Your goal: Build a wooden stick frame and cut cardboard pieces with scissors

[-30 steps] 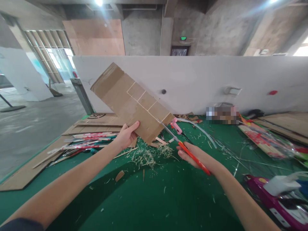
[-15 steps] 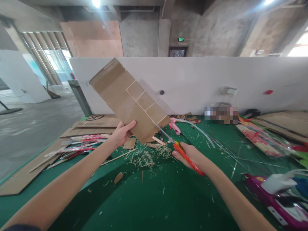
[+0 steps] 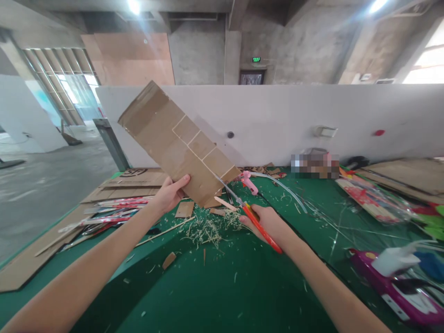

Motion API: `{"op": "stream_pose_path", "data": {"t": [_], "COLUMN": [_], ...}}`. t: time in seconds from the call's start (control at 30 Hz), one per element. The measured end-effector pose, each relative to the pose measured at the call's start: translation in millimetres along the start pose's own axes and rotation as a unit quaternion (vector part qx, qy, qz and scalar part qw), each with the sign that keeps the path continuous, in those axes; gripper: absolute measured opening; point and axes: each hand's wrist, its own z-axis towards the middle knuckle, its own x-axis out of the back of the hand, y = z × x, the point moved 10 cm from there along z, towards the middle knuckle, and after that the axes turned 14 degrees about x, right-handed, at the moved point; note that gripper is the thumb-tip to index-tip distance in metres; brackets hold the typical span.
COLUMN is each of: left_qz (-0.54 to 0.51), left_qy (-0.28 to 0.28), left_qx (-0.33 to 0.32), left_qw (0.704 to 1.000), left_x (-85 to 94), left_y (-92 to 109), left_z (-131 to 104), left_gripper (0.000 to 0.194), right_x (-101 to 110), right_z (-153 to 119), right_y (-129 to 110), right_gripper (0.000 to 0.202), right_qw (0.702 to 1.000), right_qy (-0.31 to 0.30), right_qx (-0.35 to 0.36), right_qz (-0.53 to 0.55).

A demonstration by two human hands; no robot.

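My left hand grips the lower left edge of a brown cardboard piece, thumb on its face. The piece is held up and tilted above the table, with pale lines marking several boxes along its right side. In my right hand are scissors with red-orange handles. Their blades meet the cardboard's lower right end, around one of the pale lines; how far apart the blades are I cannot tell. Just beyond them a pink glue gun lies on the table.
Wood shavings and small cardboard scraps litter the green table. Cardboard sheets and wrapped sticks lie left. A purple power strip with plugs sits at the right front. A white partition stands behind.
The cardboard and both hands have shifted slightly left in view, along with the whole scene. The scissors still meet the cardboard's lower right end.
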Motion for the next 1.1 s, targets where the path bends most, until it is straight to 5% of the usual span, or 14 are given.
{"op": "stream_pose_path", "data": {"t": [0.2, 0.5, 1.1], "left_qz": [0.015, 0.026, 0.076], "left_qy": [0.005, 0.062, 0.054], "left_qx": [0.008, -0.041, -0.070], "left_qw": [1.000, 0.997, 0.993], "left_x": [8.4, 30.3, -6.5], "left_y": [0, 27, 37], "left_z": [5, 7, -16], "left_gripper": [0.037, 0.039, 0.047], "right_x": [-4, -19, -2], "right_z": [7, 31, 13], "right_y": [-3, -26, -22], "right_gripper": [0.038, 0.047, 0.028], "right_qw": [1.000, 0.999, 0.994], "right_qy": [0.002, -0.023, 0.065], "right_qx": [0.009, 0.024, 0.036], "right_qz": [-0.017, 0.025, 0.082]}}
